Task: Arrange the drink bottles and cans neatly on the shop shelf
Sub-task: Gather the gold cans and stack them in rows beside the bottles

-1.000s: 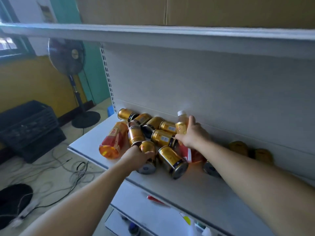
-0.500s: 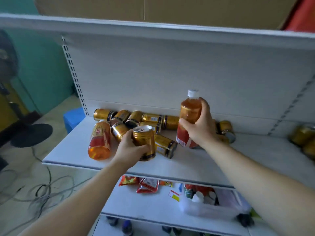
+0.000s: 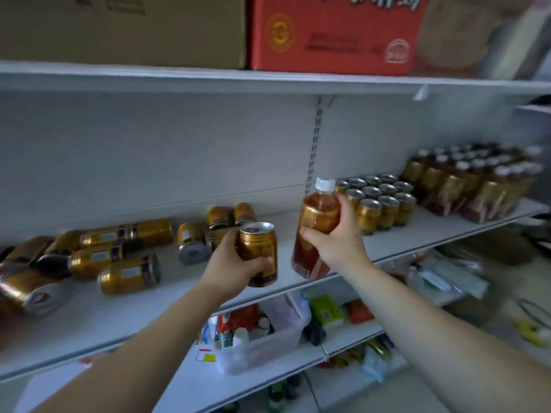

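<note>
The left hand (image 3: 229, 263) grips a gold can (image 3: 259, 251) round its side. It holds the can upright, top facing the camera, above the front edge of the shelf (image 3: 149, 317). The can has a dark band at its foot; its print is too blurred to read. The right hand (image 3: 337, 242) is curled round the shoulder of a bottle (image 3: 317, 214) of amber drink, which is tilted, white cap up. The bottle is just right of the can and not touching it. It wears a gold band above and a red label with a white stripe below, with no legible words.

On the left part of the shelf, gold cans (image 3: 119, 254) lie on their sides in a loose heap, their small pale label patches unreadable. Toward the right end, upright cans (image 3: 378, 201) stand in rows, with capped upright bottles (image 3: 465, 183) beyond them. On the upper shelf a red carton (image 3: 334, 34) shows a round gold emblem and blurred white characters, beside a brown carton (image 3: 119, 28). Below sits a clear bin (image 3: 268, 341) of goods.

Half a second ago both hands held the same can and bottle over the heap, the bottle's foot low among the cans. Now both are carried rightward and raised, and the sorted rows have come into view.
</note>
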Action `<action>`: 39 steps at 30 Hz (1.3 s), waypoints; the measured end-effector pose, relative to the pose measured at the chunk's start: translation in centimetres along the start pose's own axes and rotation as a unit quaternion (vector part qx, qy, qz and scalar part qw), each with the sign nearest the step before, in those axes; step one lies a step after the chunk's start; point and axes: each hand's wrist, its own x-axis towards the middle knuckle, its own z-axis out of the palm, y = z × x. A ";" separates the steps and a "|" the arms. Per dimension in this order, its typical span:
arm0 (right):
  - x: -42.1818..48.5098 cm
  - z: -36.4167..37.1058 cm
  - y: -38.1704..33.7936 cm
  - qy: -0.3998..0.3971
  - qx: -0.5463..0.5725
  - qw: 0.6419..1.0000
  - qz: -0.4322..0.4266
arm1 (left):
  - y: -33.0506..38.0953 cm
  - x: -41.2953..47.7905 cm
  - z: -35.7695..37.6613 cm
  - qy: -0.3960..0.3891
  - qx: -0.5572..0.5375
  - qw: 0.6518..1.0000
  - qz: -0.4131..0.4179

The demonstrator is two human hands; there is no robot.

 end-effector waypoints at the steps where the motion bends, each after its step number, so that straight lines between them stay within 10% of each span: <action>1: 0.0 -2.4 0.9 0.015 -0.002 1.000 0.002 | 0.6 0.4 2.5 -0.013 0.004 1.000 0.008; 15: 2.1 -30.9 11.7 0.123 -0.055 0.988 0.077 | 8.7 4.8 31.9 -0.133 -0.019 0.991 0.016; 39: 23.5 -36.3 29.7 0.121 -0.124 0.983 0.059 | 7.2 23.3 50.7 -0.119 0.045 0.992 -0.004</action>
